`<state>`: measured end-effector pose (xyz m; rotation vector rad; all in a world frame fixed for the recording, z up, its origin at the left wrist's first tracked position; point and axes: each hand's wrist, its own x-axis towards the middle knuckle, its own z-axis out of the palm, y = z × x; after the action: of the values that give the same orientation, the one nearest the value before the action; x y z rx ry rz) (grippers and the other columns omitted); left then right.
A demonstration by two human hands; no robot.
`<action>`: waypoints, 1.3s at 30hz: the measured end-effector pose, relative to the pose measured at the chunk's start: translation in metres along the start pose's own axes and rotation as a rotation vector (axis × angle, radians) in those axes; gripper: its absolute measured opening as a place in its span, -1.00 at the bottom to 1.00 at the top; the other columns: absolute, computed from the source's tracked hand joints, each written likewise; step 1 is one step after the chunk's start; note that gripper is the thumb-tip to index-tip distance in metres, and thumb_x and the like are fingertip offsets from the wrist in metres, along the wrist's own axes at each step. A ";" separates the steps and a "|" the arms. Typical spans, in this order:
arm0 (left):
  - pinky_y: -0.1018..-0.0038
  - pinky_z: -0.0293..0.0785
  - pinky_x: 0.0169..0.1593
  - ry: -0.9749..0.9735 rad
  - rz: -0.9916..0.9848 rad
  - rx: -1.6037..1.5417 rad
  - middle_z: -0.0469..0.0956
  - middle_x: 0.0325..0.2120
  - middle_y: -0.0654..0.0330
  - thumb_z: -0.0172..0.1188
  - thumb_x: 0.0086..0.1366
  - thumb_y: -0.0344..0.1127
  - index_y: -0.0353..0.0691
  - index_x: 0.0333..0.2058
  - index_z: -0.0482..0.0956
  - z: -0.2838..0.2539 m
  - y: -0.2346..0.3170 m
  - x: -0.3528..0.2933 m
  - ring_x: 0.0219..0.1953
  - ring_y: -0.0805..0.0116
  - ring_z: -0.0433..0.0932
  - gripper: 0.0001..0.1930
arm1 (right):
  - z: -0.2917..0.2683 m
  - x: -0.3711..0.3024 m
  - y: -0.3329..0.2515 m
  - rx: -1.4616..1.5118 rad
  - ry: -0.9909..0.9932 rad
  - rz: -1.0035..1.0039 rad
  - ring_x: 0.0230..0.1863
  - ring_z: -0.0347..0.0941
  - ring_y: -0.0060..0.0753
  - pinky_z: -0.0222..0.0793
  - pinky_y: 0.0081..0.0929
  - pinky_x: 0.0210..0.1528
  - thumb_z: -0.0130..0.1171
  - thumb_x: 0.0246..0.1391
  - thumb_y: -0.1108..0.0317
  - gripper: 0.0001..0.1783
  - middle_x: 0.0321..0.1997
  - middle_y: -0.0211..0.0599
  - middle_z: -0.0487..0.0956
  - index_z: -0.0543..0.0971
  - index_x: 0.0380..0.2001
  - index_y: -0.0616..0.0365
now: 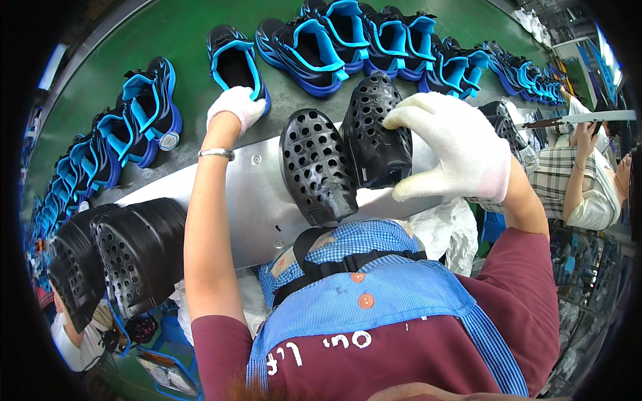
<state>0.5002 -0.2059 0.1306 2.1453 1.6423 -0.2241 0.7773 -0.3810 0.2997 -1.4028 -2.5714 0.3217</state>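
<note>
The left grip (235,109) and right grip (461,144) are covered in matt white knitted cloth, slightly fuzzy. The shoe (235,63) at the left one pairs a dull black upper with a soft, bright blue cloth lining and a smooth, rubbery-looking blue sole. The perforated forms (317,160) look like hard black plastic, glossy along their edges. Beneath them, a metal sheet (257,200) has a smooth, satin silver finish. The green table (180,33) looks smooth, with a low sheen. The bracelet (217,154) is shiny metal; the apron (401,294), matt woven cotton-like cloth
</note>
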 end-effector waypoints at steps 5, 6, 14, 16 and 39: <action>0.21 0.44 0.10 0.362 0.128 -0.218 0.47 0.05 -0.09 0.16 0.16 0.02 -0.19 0.06 0.51 0.010 0.022 -0.104 -0.02 -0.10 0.53 -0.45 | -0.024 -0.063 -0.051 -0.049 0.029 0.028 -0.18 0.47 -0.06 0.43 -0.20 -0.14 0.38 -0.27 -0.01 -0.39 -0.26 -0.14 0.49 0.55 -0.21 0.22; 0.20 0.46 0.08 0.414 0.135 -0.261 0.42 0.09 -0.09 0.19 0.16 0.01 -0.14 0.13 0.45 0.011 0.023 -0.122 -0.05 -0.08 0.55 -0.41 | -0.027 -0.072 -0.058 -0.003 0.021 0.018 -0.18 0.48 -0.06 0.43 -0.20 -0.14 0.37 -0.25 0.01 -0.41 -0.26 -0.13 0.49 0.55 -0.20 0.21; 0.35 0.53 -0.06 0.541 0.122 -0.352 0.45 0.05 -0.05 0.25 0.20 -0.05 -0.16 0.12 0.49 0.015 0.015 -0.214 -0.27 0.24 0.64 -0.45 | -0.023 -0.097 -0.106 -0.015 0.011 0.050 -0.12 0.50 -0.07 0.44 -0.30 -0.07 0.41 -0.25 0.16 -0.45 -0.21 -0.15 0.51 0.51 -0.19 0.22; 0.38 0.53 -0.07 0.622 0.165 -0.376 0.46 0.03 -0.03 0.26 0.22 -0.08 -0.17 0.10 0.51 0.021 0.006 -0.220 -0.27 0.28 0.66 -0.49 | -0.019 -0.093 -0.116 0.001 0.002 0.054 -0.13 0.50 -0.08 0.44 -0.30 -0.07 0.41 -0.25 0.17 -0.46 -0.21 -0.15 0.51 0.51 -0.19 0.22; 0.22 0.40 0.23 -0.276 0.677 -2.259 0.41 0.14 -0.05 0.11 0.34 0.16 -0.31 0.28 0.18 -0.083 -0.217 -0.275 0.18 0.15 0.44 -0.24 | 0.025 0.203 -0.318 0.242 0.036 -0.330 -0.01 0.51 -0.07 0.45 -0.28 0.02 0.47 -0.31 0.28 -0.32 -0.03 -0.08 0.53 0.52 -0.02 0.26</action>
<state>0.2050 -0.3675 0.2575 0.5243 0.1377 0.9803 0.4075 -0.3799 0.3780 -0.8778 -2.5720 0.5249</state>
